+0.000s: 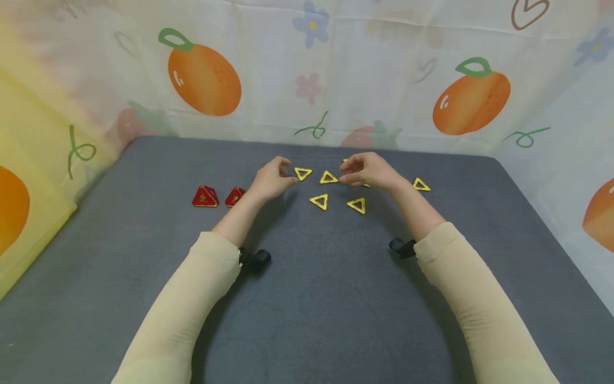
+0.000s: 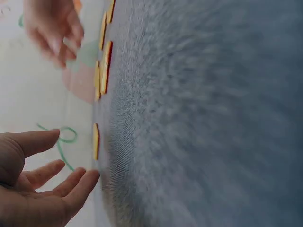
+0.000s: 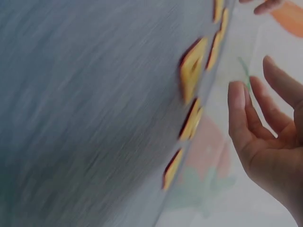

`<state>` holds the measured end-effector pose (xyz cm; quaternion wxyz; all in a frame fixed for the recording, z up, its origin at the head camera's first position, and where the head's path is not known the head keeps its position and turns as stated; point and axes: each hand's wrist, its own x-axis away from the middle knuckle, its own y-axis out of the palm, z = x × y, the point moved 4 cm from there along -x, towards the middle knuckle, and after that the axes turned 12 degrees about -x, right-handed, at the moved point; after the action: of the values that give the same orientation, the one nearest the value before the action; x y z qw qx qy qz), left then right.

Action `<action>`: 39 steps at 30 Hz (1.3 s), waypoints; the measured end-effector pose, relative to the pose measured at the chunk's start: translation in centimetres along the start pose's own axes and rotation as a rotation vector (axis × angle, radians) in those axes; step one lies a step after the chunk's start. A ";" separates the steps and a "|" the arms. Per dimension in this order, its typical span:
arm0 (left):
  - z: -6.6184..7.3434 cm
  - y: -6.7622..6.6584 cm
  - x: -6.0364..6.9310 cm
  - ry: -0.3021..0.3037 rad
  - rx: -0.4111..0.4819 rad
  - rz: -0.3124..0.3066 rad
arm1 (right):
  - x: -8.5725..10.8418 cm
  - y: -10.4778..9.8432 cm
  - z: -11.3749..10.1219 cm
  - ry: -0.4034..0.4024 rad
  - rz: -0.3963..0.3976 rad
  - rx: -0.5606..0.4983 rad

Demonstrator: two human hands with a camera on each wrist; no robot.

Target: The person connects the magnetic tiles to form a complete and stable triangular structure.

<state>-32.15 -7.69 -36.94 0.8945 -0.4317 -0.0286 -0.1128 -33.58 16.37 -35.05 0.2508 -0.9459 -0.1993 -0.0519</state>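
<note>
Several flat yellow triangle frames with dark red edges lie scattered on the grey table. My left hand (image 1: 272, 178) is held over the table beside the leftmost yellow triangle (image 1: 302, 169), fingers loosely bent and nothing between them. In the left wrist view, that hand (image 2: 45, 194) has its thumb apart from its fingers, near a yellow triangle (image 2: 96, 142). My right hand (image 1: 371, 169) hovers above other triangles and partly hides them; a yellow triangle (image 1: 329, 181) lies just left of its fingertips. In the right wrist view, the right hand (image 3: 272, 137) is relaxed and holds nothing.
Two red pyramids (image 1: 205, 196) stand left of my left hand, one partly hidden by the forearm. Another yellow triangle (image 1: 422, 189) lies right of my right hand. A printed cloth (image 1: 268, 69) hangs behind the grey table (image 1: 316, 298). Black devices (image 1: 259, 258) sit on both wrists.
</note>
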 end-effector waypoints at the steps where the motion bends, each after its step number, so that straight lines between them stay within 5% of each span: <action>1: -0.1 0.1 -0.3 -0.023 0.029 -0.011 | 0.2 -0.4 0.5 0.011 -0.012 0.007; 7: -0.8 0.4 -1.7 -0.079 0.118 -0.063 | 1.8 -2.0 3.1 0.051 -0.082 0.047; 13: -0.5 0.6 -2.7 -0.022 0.005 -0.099 | 2.6 -3.0 4.4 0.084 -0.144 0.062; 21: 0.4 1.4 -3.3 -0.017 -0.237 -0.049 | 2.9 -3.0 4.7 0.059 -0.171 0.120; 39: 0.6 1.9 -3.2 -0.098 -0.361 -0.040 | 2.3 -1.9 5.1 0.002 -0.178 0.223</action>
<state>-34.78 -5.52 -38.51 0.7976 -0.5895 -0.0601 -0.1125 -32.27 21.19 -38.18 0.3487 -0.8907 -0.2868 -0.0524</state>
